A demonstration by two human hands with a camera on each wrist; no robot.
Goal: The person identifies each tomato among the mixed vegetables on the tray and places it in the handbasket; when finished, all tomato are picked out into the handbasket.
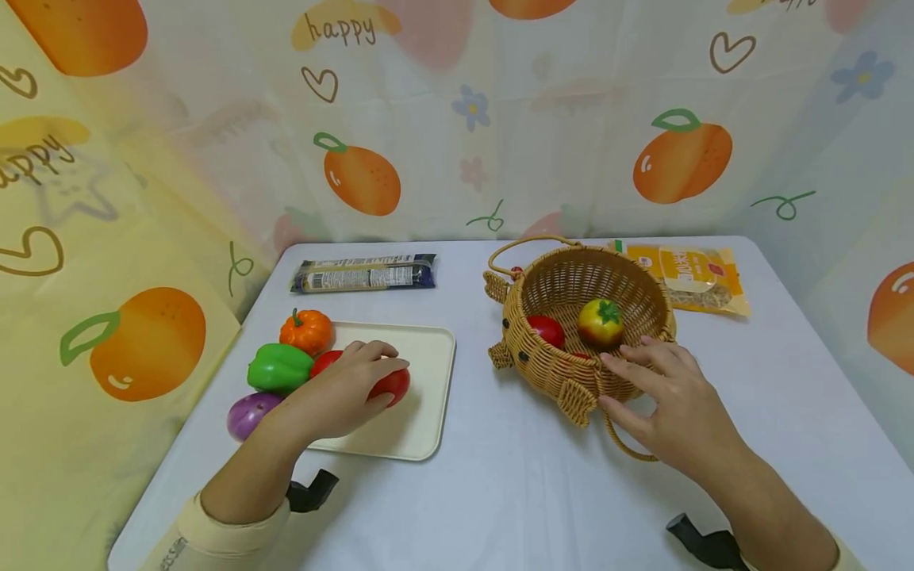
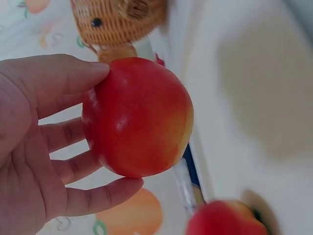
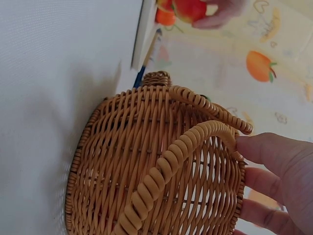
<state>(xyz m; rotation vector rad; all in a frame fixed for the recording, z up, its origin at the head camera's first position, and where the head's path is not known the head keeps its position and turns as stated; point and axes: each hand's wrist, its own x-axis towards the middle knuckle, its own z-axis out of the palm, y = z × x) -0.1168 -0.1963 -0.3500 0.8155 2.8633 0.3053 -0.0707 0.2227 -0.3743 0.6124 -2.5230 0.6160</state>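
My left hand (image 1: 343, 392) pinches a red apple-like fruit (image 2: 139, 117) between thumb and fingers, above the cream tray (image 1: 435, 396). A second red fruit (image 1: 324, 362) is beside that hand, partly hidden by it. My right hand (image 1: 678, 404) holds the near right rim of the wicker basket (image 1: 550, 373), thumb outside by the handle (image 3: 166, 166), fingers over the rim. Inside the basket lie a red fruit (image 1: 547, 330) and a yellow-red fruit with a green top (image 1: 601, 323); another red piece shows at the near wall.
An orange pumpkin (image 1: 307, 331), a green pepper (image 1: 280, 369) and a purple vegetable (image 1: 251, 415) are at the tray's left side. A dark-ended packet (image 1: 364, 274) lies behind the tray; a yellow packet (image 1: 689, 277) lies behind the basket's right side.
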